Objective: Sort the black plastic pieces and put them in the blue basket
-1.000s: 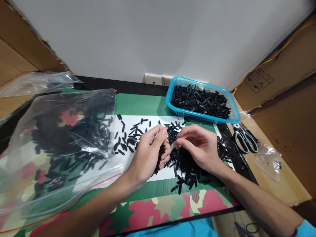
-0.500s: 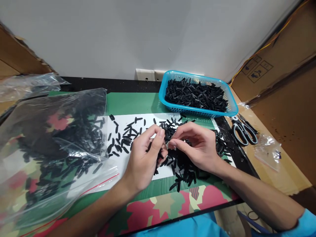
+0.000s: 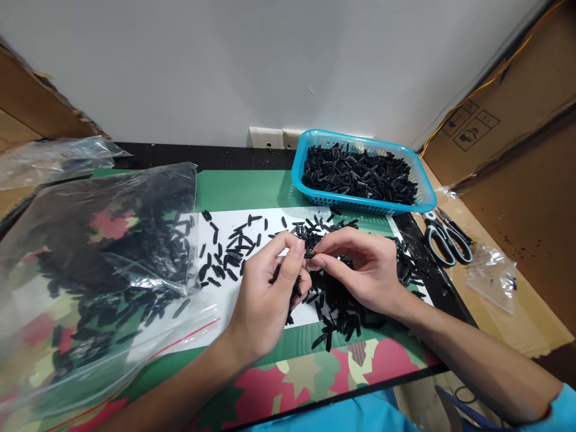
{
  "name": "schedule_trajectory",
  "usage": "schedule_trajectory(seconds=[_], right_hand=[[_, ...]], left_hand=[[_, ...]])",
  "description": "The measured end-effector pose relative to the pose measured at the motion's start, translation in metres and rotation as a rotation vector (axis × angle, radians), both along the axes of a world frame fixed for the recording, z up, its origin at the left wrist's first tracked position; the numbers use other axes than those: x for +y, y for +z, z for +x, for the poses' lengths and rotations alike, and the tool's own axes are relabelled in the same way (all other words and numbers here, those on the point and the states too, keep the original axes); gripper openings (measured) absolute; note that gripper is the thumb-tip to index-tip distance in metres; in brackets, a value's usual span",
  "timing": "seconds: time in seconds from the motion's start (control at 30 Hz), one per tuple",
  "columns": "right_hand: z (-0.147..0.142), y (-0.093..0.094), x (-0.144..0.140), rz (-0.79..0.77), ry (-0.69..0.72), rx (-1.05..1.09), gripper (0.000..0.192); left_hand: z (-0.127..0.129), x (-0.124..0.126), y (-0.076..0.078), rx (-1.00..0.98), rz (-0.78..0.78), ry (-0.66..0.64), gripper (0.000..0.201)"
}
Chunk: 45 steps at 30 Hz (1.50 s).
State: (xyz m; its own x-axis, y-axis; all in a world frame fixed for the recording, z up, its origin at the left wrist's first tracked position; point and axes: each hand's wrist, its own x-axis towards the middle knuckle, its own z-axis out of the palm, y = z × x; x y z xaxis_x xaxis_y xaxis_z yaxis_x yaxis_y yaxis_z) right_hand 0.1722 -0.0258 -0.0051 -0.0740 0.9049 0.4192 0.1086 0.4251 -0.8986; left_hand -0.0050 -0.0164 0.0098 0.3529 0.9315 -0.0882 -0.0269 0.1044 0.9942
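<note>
Between my two hands, a small black strip-like piece (image 3: 309, 255) is pinched at both ends by thumb and forefinger. My left hand (image 3: 270, 288) has its other fingers curled around several more black pieces (image 3: 297, 290), partly hidden in the palm. My right hand (image 3: 366, 267) grips the piece's right end, its fingers bent together. Under the hands, a heap of the same black pieces (image 3: 344, 318) covers part of a white sheet (image 3: 265, 306). More black pieces (image 3: 234, 249) lie scattered left of the heap.
A blue plastic basket (image 3: 364, 204) full of black pieces stands at the back right. On the left lies a clear zip bag (image 3: 153, 264) of black pieces. Scissors (image 3: 445, 243) and a small clear bag (image 3: 492, 276) rest on the right. Cardboard boxes (image 3: 517, 156) flank the table.
My fingertips have come together, and the black piece now shows between both hands. Earlier a small gap lay between them. The view has shifted slightly.
</note>
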Motion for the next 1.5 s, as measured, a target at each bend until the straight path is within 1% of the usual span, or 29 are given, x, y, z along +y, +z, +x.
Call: schedule_trajectory(seconds=[0.17,0.37,0.57,0.73,0.8,0.97,1.23,1.37,1.43,1.5], right_hand=[[0.0004,0.0003,0.0004,0.017,0.005,-0.010,0.005],[0.0007,0.0024,0.0009,0.083,-0.051,-0.130,0.005],[0.0028,0.0047,0.0028,0.253,-0.074,-0.257,0.005],[0.0027,0.0004,0.0029,0.416,-0.080,-0.306,0.015],[0.0023,-0.0013,0.0025,0.448,-0.088,-0.323,0.017],[0.0020,-0.0026,0.0013,0.459,-0.114,-0.324,0.018],[0.0042,-0.0040,0.0018,0.501,-0.072,-0.341,0.026],[0.0043,-0.0017,0.0023,0.449,-0.043,-0.347,0.023],[0.0036,-0.0016,0.0010,0.403,-0.061,-0.329,0.020],[0.0022,-0.0028,-0.0012,0.334,-0.085,-0.285,0.024]], left_hand=[[0.0002,-0.0001,-0.0001,0.018,0.021,0.008,0.038],[0.0013,0.0013,0.0021,-0.007,-0.021,-0.014,0.039],[0.0017,0.0016,0.0015,-0.030,-0.036,-0.030,0.039],[0.0018,0.0010,-0.0001,-0.046,-0.012,-0.024,0.039],[0.0018,0.0008,-0.0007,-0.044,-0.008,-0.023,0.038],[0.0016,0.0008,-0.0022,-0.051,-0.005,-0.031,0.037],[0.0004,0.0017,-0.0026,-0.021,-0.009,-0.036,0.037],[0.0003,0.0029,-0.0022,-0.007,-0.008,-0.042,0.037],[0.0005,0.0033,-0.0021,-0.004,-0.004,-0.041,0.037],[0.0009,0.0034,-0.0020,-0.013,-0.010,-0.043,0.037]])
